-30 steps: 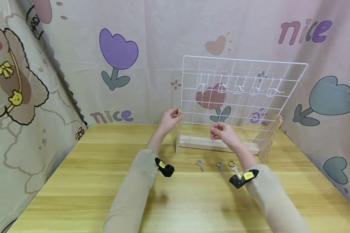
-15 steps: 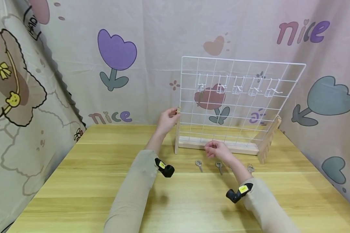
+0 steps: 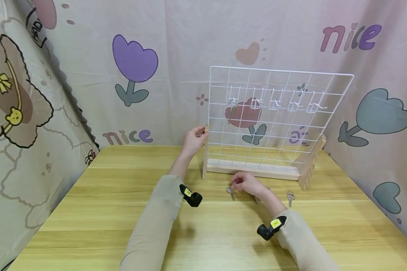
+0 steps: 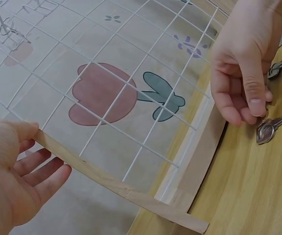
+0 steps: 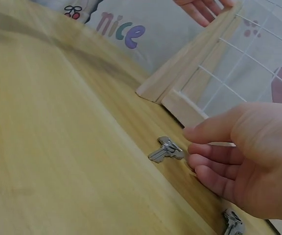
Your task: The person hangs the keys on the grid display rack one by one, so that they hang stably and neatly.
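My left hand [image 3: 194, 142] pinches the wooden upright [image 3: 205, 158] at the left end of a white wire grid rack [image 3: 280, 70]; its thumb lies on top, fingers below, in the left wrist view. Low over the table, my right hand [image 3: 247, 183] reaches the leftmost key [image 3: 230, 193], fingertips right at its ringed head. In the right wrist view that key [image 5: 165, 150] lies flat, just beyond the thumb and half-bent fingers, with a gap between them. A key [image 3: 233, 110] hangs from the grid's leftmost hook.
Several white hooks [image 3: 256, 103] line the grid's upper part. More keys lie in a row right of the leftmost one, including one [image 3: 291, 197] at the far right; my right forearm partly covers the row. A printed curtain [image 3: 176, 45] hangs behind the table.
My right hand has come down from in front of the grid, and slightly left, to the leftmost key. My left hand stays on the upright.
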A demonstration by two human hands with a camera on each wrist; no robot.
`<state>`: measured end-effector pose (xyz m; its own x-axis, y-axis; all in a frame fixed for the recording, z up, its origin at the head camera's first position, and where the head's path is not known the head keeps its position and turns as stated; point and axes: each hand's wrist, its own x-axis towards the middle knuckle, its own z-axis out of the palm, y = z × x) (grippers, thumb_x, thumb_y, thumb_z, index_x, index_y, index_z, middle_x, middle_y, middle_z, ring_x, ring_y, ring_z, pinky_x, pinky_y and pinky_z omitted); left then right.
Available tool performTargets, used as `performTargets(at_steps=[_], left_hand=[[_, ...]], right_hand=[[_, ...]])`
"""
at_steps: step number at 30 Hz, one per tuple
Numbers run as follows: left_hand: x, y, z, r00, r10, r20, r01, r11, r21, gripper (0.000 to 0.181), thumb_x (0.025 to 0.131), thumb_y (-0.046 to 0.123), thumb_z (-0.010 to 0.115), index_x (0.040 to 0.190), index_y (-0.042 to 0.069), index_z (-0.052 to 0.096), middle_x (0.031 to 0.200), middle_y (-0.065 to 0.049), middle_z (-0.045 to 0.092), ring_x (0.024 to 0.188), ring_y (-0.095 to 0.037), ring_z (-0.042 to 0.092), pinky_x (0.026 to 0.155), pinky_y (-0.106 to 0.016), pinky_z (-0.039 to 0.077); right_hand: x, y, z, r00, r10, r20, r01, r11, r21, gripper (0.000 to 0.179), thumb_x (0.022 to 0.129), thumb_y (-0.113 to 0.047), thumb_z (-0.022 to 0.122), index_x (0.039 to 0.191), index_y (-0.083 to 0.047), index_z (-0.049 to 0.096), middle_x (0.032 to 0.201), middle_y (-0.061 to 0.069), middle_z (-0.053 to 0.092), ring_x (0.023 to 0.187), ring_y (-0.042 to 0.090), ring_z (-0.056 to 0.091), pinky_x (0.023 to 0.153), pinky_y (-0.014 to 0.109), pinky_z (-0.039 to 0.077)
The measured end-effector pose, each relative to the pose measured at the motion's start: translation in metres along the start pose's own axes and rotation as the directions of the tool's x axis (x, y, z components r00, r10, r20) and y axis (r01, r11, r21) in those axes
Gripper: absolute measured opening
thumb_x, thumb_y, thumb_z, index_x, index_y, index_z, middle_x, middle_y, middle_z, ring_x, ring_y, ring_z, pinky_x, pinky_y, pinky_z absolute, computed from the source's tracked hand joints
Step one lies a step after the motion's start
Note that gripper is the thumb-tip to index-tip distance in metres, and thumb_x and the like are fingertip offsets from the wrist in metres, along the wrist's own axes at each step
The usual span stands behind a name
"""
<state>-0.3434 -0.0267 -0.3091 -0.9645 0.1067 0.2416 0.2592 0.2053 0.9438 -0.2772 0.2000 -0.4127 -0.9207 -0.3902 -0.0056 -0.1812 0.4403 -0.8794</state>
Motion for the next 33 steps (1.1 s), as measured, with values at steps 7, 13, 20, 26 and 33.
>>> performTargets(at_steps=[7, 13, 20, 26, 33], left_hand=[[-0.002, 0.001, -0.001, 1.000, -0.016, 0.002, 0.016, 1.000, 0.007, 0.042, 0.093, 0.015, 0.057, 0.131, 0.000, 0.049, 0.124, -0.016, 0.056, 0.111, -0.026, 0.054, 0.083, -0.036, 0.051], [-0.001, 0.002, -0.002, 1.000, -0.018, 0.001, 0.018, 1.000, 0.010, 0.042, 0.093, 0.015, 0.057, 0.131, 0.000, 0.049, 0.123, -0.015, 0.056, 0.111, -0.025, 0.055, 0.083, -0.036, 0.051], [-0.001, 0.002, -0.002, 1.000, -0.008, 0.005, 0.008, 1.000, 0.014, 0.041, 0.092, 0.015, 0.058, 0.130, -0.001, 0.050, 0.122, -0.016, 0.056, 0.110, -0.026, 0.055, 0.082, -0.036, 0.051], [-0.001, 0.002, -0.001, 1.000, -0.013, 0.009, 0.013, 1.000, 0.013, 0.041, 0.093, 0.015, 0.057, 0.130, 0.000, 0.049, 0.122, -0.016, 0.056, 0.110, -0.026, 0.055, 0.082, -0.036, 0.051], [0.001, 0.001, 0.000, 1.000, -0.019, 0.008, 0.019, 1.000, 0.011, 0.042, 0.093, 0.017, 0.058, 0.130, 0.001, 0.050, 0.122, -0.015, 0.057, 0.110, -0.025, 0.054, 0.084, -0.036, 0.050]], right_hand=[[0.000, -0.002, 0.008, 1.000, 0.020, 0.000, -0.019, 0.996, -0.090, 0.022, 0.080, -0.008, 0.072, 0.096, 0.003, 0.061, 0.083, 0.004, 0.058, 0.072, 0.014, 0.049, 0.061, 0.023, 0.043], [0.000, -0.003, 0.011, 0.999, 0.028, -0.018, -0.030, 0.992, -0.124, 0.018, 0.078, -0.008, 0.073, 0.089, 0.001, 0.062, 0.079, 0.003, 0.058, 0.070, 0.014, 0.048, 0.060, 0.023, 0.042], [-0.001, -0.005, 0.014, 0.999, 0.028, -0.016, -0.031, 0.982, -0.189, 0.018, 0.074, -0.002, 0.075, 0.086, 0.000, 0.061, 0.079, 0.002, 0.058, 0.072, 0.014, 0.050, 0.064, 0.026, 0.045], [0.000, -0.005, 0.016, 1.000, 0.012, -0.025, -0.017, 0.976, -0.217, 0.014, 0.076, -0.003, 0.074, 0.084, -0.001, 0.063, 0.077, 0.001, 0.059, 0.069, 0.013, 0.050, 0.062, 0.026, 0.044], [0.001, -0.006, 0.017, 1.000, -0.016, -0.021, 0.010, 0.963, -0.270, 0.008, 0.078, -0.005, 0.072, 0.081, -0.004, 0.064, 0.073, -0.001, 0.058, 0.066, 0.012, 0.049, 0.059, 0.027, 0.043]])
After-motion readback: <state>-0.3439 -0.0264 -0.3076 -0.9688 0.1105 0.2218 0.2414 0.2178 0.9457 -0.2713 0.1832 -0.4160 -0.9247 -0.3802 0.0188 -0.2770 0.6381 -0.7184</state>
